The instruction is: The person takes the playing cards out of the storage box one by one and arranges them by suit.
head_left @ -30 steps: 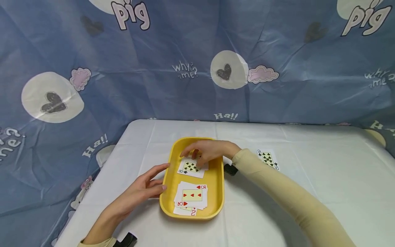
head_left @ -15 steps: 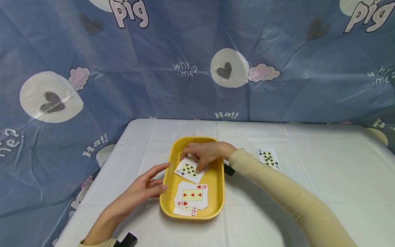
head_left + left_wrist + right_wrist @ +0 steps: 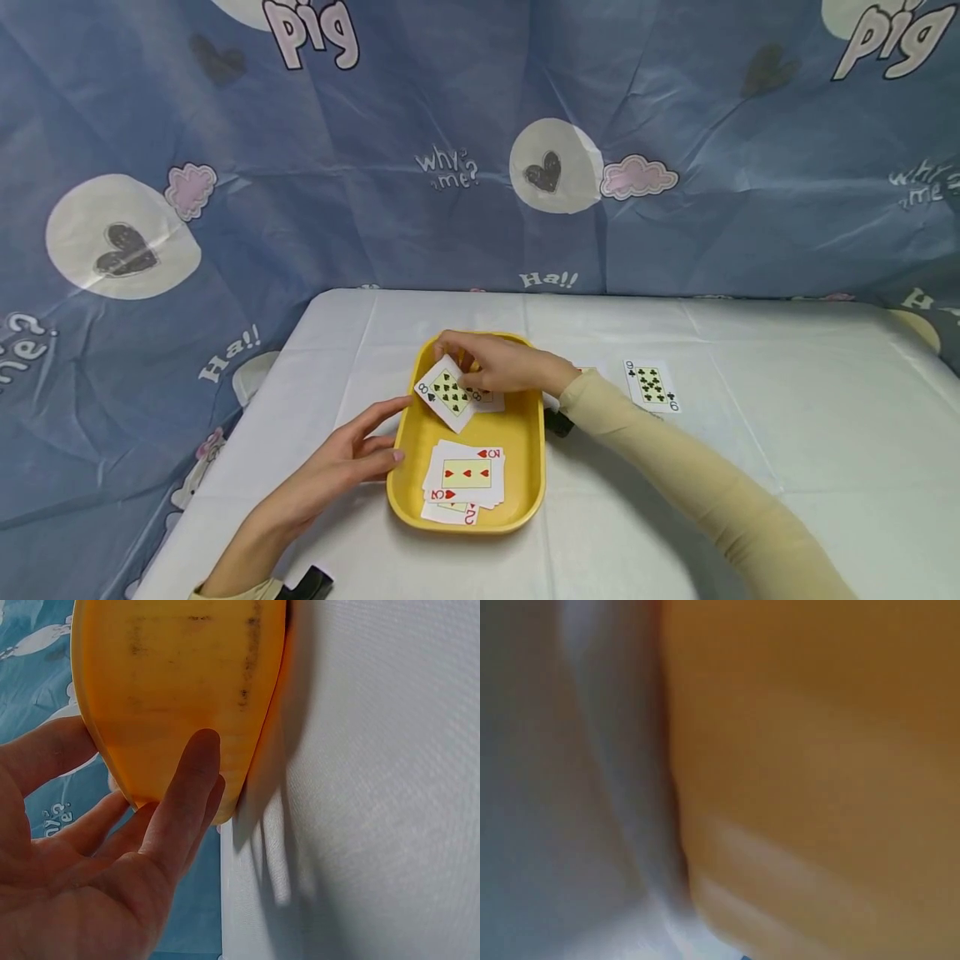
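Observation:
My right hand (image 3: 506, 363) reaches over the far end of a yellow plastic tray (image 3: 521, 475) and pinches an eight of spades playing card (image 3: 448, 396) by its edge. The card is tilted, one corner overlapping the left rim. Beneath it another eight card (image 3: 487, 402) partly shows; the hand hides the rest. Fingers of my left hand (image 3: 341, 454) touch the tray's left side, fairly straight; the left wrist view shows them against the outer wall of the tray (image 3: 172, 682). Blurred tray wall (image 3: 817, 765) fills much of the right wrist view, where no hand shows.
Near the tray's front lies a pile topped by a three of hearts (image 3: 467, 473), a red two (image 3: 450, 512) poking out below. On the white-covered table (image 3: 787, 400), right of the tray, are a nine of clubs (image 3: 651, 386) and a card with red marks (image 3: 587, 369) mostly behind the sleeve.
My right hand has lifted and turned the eight of spades leftward, toward the left rim, uncovering another eight. A red-marked card has come into view past the sleeve. The left hand stays put.

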Available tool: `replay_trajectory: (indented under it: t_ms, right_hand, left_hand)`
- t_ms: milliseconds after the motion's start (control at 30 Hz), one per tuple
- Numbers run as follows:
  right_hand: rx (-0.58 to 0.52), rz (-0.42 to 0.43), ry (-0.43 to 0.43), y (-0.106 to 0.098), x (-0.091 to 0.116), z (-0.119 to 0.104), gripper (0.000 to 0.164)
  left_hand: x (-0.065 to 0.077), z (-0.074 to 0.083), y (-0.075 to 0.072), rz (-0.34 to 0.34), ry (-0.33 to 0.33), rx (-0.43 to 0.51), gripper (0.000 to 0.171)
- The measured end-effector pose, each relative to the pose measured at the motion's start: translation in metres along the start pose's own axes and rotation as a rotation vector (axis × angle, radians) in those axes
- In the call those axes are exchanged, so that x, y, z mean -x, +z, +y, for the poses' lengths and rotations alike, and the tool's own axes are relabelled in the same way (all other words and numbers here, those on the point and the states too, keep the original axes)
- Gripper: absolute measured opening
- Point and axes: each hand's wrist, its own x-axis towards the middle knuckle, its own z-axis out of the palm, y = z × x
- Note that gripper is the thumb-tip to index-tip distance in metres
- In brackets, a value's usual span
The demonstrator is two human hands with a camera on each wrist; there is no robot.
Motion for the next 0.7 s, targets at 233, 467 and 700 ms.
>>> replay_trajectory:
  t_ms: [233,467,700]
  right_hand:
    - [-0.190,0.165,-0.065,-0.002,0.004,0.000,0.033]
    - [-0.251,0.435,-0.125,-0.004,0.008,-0.001,0.032]
    - [-0.359,0.642,-0.171,-0.009,0.017,-0.014,0.032]
  left_hand:
    - [0.001,0.000,0.002,0.014,-0.018,-0.009,0.065]
    - [0.000,0.002,0.002,0.021,-0.008,-0.016,0.065]
    - [0.000,0.001,0.002,0.016,-0.011,-0.009,0.066]
